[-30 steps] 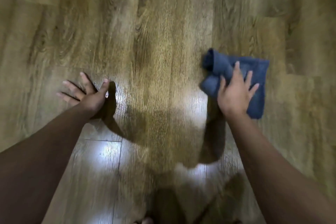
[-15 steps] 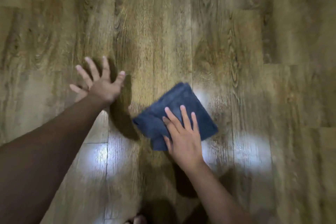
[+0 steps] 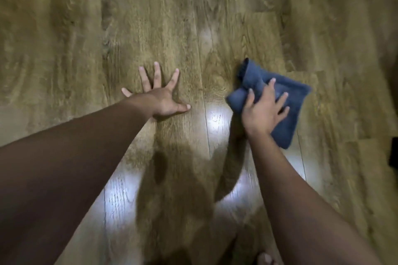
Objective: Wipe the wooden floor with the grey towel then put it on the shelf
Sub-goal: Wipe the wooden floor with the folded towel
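Observation:
The grey towel (image 3: 290, 103), a dark blue-grey folded cloth, lies bunched on the wooden floor (image 3: 150, 28) right of centre. My right hand (image 3: 263, 109) presses flat on top of it with fingers spread over the cloth, its left part rumpled under my thumb. To the left, my left hand (image 3: 160, 98) rests palm-down on the bare planks, fingers splayed, holding nothing. The shelf is out of view.
Glossy light patches reflect on the planks (image 3: 215, 118) between my arms. A dark object (image 3: 394, 153) pokes in at the right edge. A toe (image 3: 265, 258) shows at the bottom edge.
My right hand has swept the towel from the centre back out to the right and slightly forward. The towel's left part has bunched up again. My left hand stayed planted on the floor.

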Demonstrator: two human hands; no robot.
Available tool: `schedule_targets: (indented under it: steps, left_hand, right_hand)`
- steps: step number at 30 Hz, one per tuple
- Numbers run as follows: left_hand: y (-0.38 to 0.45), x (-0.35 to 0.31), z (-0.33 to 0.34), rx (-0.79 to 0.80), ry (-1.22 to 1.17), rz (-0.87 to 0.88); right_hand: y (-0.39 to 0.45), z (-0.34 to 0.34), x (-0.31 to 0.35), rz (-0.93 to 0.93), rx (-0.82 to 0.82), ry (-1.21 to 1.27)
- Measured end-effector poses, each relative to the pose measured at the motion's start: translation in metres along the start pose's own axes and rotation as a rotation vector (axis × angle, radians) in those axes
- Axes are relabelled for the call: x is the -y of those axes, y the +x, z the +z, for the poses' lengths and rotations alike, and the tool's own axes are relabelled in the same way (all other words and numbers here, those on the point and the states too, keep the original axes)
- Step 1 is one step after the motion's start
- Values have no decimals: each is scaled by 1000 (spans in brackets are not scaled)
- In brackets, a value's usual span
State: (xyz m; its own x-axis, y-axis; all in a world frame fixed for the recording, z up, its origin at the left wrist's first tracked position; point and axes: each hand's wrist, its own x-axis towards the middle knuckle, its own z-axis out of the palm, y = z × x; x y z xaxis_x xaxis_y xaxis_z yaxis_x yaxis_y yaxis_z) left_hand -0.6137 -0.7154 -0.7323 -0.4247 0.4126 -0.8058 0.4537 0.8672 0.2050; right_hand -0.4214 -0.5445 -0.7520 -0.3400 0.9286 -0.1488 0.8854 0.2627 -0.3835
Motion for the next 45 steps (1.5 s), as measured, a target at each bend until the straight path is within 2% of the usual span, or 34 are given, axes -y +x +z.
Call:
schedule_targets:
  steps: [5, 8, 11, 14, 17, 21, 23, 27, 30, 33, 35, 37, 40, 45]
  left_hand:
    - [8, -2, -3, -48, -22, -17]
    - [10, -3, -2, -74, -20, -16]
    - [11, -4, -4, -58, -46, -19]
    - [10, -5, -8, -40, -55, -38]
    - [9, -7, -11, -2, -76, -33]
    - [6, -8, -16, 34, -124, -23]
    - [6, -11, -17, 32, -138, -23]
    - [5, -13, -20, 32, -153, -45]
    - [6, -18, -22, 16, -144, -106]
    - [8, -19, -23, 9, -149, -138]
    - [11, -20, -24, 10, -157, -157]
    - [13, -20, -27, 26, -172, -178]
    - [15, -22, -31, 50, -185, -197]
    - [20, -25, -40, 52, -186, -221]
  right_hand:
    - [-54, 18, 22, -428, 74, -186]
    - [-105, 13, -8, -590, 178, -263]
    - [-128, 0, -59, -661, 226, -360]
    - [-113, -17, -86, -534, 218, -361]
    - [-71, -26, -81, -344, 146, -260]
    - [20, -24, -41, -28, 33, -102]
    - [59, -17, -10, 53, 2, -50]
    - [95, 7, 62, -28, 39, -50]
    - [70, 22, 91, -252, 107, -148]
    - [11, 26, 74, -505, 174, -207]
    - [-20, 20, 39, -562, 204, -237]
    - [-32, 10, 0, -545, 241, -286]
    - [-17, -7, -30, -414, 247, -301]
    - [56, -17, 1, -173, 110, -138]
